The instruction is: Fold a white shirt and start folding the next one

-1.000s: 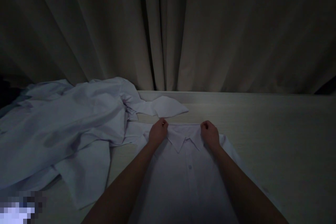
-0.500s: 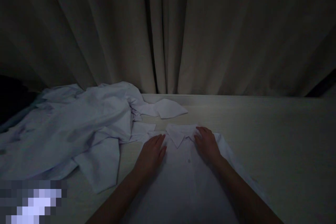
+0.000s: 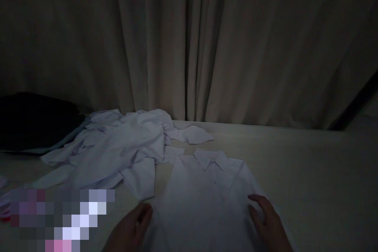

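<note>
A white button-up shirt (image 3: 203,197) lies spread front side up, its pointed collar (image 3: 211,158) at the far end. My left hand (image 3: 131,226) is at the shirt's left edge, by the sleeve, with fingers bent and a gap between thumb and forefinger. Over the right side of the shirt is my right hand (image 3: 267,220), open, thumb and fingers apart and nothing between them. The lower part of the shirt runs out of view.
A rumpled heap of white shirts (image 3: 118,153) lies to the left, one sleeve (image 3: 195,134) stretching toward the collar. Behind it on the left is a dark pile of cloth (image 3: 35,122). Beige curtains (image 3: 159,47) hang along the back. A blurred patch (image 3: 76,216) covers the lower left.
Both hands have left the collar area and come down toward me, the left to the shirt's left edge, the right to its right side. The view has swung left and up.
</note>
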A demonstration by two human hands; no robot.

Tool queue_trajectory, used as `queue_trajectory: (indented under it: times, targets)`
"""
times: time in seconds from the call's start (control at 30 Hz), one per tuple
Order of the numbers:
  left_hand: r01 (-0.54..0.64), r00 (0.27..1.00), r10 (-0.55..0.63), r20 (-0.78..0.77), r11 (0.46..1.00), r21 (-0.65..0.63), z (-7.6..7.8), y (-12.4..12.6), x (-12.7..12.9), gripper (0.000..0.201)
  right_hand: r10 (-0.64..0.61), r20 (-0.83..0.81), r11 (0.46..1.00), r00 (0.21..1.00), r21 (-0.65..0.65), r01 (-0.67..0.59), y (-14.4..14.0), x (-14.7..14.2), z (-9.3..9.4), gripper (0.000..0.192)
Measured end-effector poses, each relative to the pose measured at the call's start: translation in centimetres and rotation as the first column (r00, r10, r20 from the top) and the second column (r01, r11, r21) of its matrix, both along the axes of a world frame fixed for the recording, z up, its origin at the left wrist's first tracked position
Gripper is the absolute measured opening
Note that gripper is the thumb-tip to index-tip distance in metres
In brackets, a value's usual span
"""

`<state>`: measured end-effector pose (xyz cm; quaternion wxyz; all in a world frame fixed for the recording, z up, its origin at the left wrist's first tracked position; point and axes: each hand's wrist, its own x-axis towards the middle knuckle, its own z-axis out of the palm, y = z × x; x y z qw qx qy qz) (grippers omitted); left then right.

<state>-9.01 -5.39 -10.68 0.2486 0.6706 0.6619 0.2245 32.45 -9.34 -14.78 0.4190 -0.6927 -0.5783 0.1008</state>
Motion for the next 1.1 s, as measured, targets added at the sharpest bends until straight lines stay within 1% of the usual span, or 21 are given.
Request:
queue_trajectory:
  times: [0.03, 0.07, 0.1, 0.13, 0.17, 0.23, 0.3, 0.4, 0.5, 0.63, 0.7, 0.77, 0.83, 0.9, 1.0, 1.1]
  targets:
    - [0.001, 1.0, 0.0, -0.008, 0.999, 0.045, 1.5, 1.0, 1.6, 0.035, 0.036, 0.0, 0.999, 0.999, 0.011, -0.036, 1.6, -1.3, 1.3, 0.03]
    - [0.012, 0.999, -0.008, -0.035, 0.994, 0.109, 2.4, 2.0, 3.1, 0.036, 0.071, 0.002, 0.997, 0.997, 0.022, -0.071, 3.4, -2.6, 2.5, 0.028]
    - [0.052, 0.996, -0.04, -0.073, 0.985, 0.167, 2.9, 3.1, 4.4, 0.036, 0.099, 0.005, 0.994, 0.995, 0.036, -0.099, 5.3, -3.8, 3.4, 0.027]
    - [0.104, 0.99, -0.08, -0.119, 0.97, 0.218, 3.0, 4.3, 5.7, 0.037, 0.125, 0.013, 0.991, 0.992, 0.044, -0.126, 7.2, -4.9, 4.0, 0.026]
    - [0.163, 0.978, -0.122, -0.168, 0.953, 0.257, 2.8, 5.5, 6.8, 0.037, 0.15, 0.026, 0.987, 0.988, 0.049, -0.151, 9.2, -5.9, 4.5, 0.025]
    - [0.265, 0.944, -0.187, -0.27, 0.919, 0.292, 1.8, 8.2, 8.6, 0.038, 0.179, 0.073, 0.983, 0.981, 0.033, -0.182, 13.0, -7.7, 4.8, 0.022]
    - [0.332, 0.904, -0.212, -0.372, 0.895, 0.297, 0.8, 10.9, 10.0, 0.039, 0.18, 0.166, 0.984, 0.97, -0.026, -0.178, 16.5, -9.1, 4.8, 0.022]
    - [0.401, 0.848, -0.234, -0.476, 0.87, 0.287, -0.5, 14.6, 11.8, 0.038, 0.179, 0.285, 0.981, 0.942, -0.127, -0.147, 21.0, -10.9, 4.3, 0.025]
    - [0.445, 0.814, -0.263, -0.518, 0.855, 0.264, -2.1, 17.2, 13.2, 0.037, 0.188, 0.292, 0.973, 0.938, -0.188, -0.136, 24.4, -12.3, 3.0, 0.026]
    - [0.417, 0.803, -0.235, -0.547, 0.878, 0.236, -4.7, 18.8, 14.4, 0.043, 0.187, 0.285, 0.96, 0.94, -0.256, -0.114, 26.9, -13.3, 0.8, 0.025]
    - [0.396, 0.805, -0.208, -0.556, 0.886, 0.241, -5.9, 19.0, 14.5, 0.048, 0.174, 0.276, 0.956, 0.945, -0.278, -0.095, 27.6, -13.3, -0.1, 0.022]
    - [0.391, 0.802, -0.189, -0.567, 0.883, 0.26, -6.6, 18.9, 14.5, 0.05, 0.142, 0.267, 0.954, 0.953, -0.294, -0.06, 28.1, -13.1, -0.7, 0.019]
    - [0.403, 0.793, -0.188, -0.579, 0.875, 0.269, -6.9, 18.7, 14.5, 0.053, 0.103, 0.263, 0.952, 0.959, -0.306, -0.018, 28.7, -12.8, -1.1, 0.02]
    - [0.419, 0.781, -0.203, -0.591, 0.872, 0.254, -6.8, 18.5, 14.5, 0.055, 0.082, 0.265, 0.949, 0.961, -0.316, 0.006, 29.1, -12.7, -1.3, 0.021]
    - [0.435, 0.766, -0.224, -0.602, 0.871, 0.23, -6.3, 18.4, 14.7, 0.056, 0.088, 0.28, 0.947, 0.956, -0.32, 0.006, 29.5, -12.9, -1.1, 0.02]
    - [0.445, 0.753, -0.245, -0.611, 0.873, 0.198, -5.6, 18.6, 14.9, 0.059, 0.093, 0.303, 0.957, 0.948, -0.292, -0.001, 29.0, -13.2, -0.5, 0.021]
